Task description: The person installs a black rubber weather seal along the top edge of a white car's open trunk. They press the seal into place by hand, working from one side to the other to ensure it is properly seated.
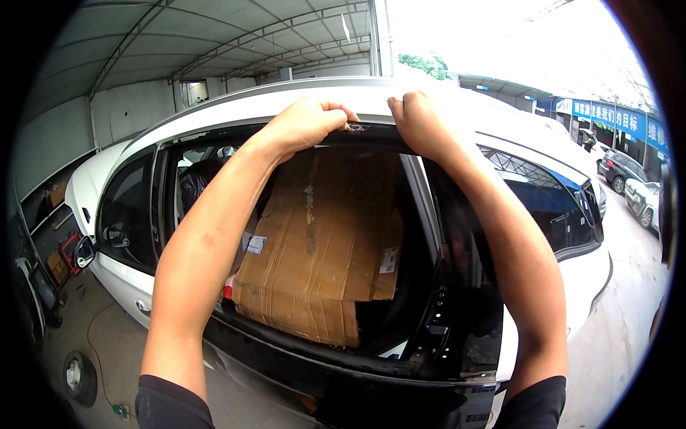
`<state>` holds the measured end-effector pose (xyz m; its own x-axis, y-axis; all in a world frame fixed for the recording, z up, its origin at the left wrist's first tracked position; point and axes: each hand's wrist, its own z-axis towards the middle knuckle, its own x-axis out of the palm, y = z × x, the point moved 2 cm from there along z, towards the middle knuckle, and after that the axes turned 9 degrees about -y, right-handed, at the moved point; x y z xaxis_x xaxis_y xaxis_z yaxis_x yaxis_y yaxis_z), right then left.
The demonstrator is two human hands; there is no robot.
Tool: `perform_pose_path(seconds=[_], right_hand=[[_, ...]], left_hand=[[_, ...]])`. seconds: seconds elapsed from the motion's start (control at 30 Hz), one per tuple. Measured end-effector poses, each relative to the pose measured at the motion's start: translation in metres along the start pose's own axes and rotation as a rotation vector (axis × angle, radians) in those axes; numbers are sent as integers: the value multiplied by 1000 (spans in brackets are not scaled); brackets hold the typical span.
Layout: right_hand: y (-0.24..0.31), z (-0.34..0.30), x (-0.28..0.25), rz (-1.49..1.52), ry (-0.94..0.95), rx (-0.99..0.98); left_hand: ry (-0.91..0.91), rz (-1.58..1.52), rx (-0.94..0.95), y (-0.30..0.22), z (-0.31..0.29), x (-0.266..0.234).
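Note:
Both of my arms reach up to the top of a rear door window opening on a white car point(128, 293). My left hand point(307, 125) is closed, with thumb and fingers pinched at the black upper door frame point(246, 136). Beside its fingertips, pale ragged residue point(357, 128) shows on the frame. My right hand point(421, 125) is closed near the roof edge, a short way to the right. Whatever either pinch holds is too small to make out. Through the opening, a large brown cardboard box point(336, 236) is visible inside the car.
A side mirror point(84, 252) sticks out at the left. On the floor at lower left lie a wheel point(79, 379) and a thin cable point(96, 350). Parked cars point(623, 170) stand at the far right. A metal-framed roof point(214, 43) covers the left side.

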<state>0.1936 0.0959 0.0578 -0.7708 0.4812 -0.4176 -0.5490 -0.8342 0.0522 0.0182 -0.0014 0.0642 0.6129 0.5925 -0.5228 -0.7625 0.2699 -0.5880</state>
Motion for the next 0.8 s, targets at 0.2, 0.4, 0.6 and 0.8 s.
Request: perform_pose_path(seconds=[0.2,0.4,0.6,0.8], right_hand=[[-2,0,3,5,-21,12],[-3,0,4,-17,-34,4],[-2,0,1,-6,-17,2],[-3,0,3,12,-35,-11]], left_hand=[[-14,-11,-12,-3,-4,4],[7,-29,-19,-6,-5,5],[7,-43,-18,-1,1,5],[-27,7,-22,-4,-3,8]])
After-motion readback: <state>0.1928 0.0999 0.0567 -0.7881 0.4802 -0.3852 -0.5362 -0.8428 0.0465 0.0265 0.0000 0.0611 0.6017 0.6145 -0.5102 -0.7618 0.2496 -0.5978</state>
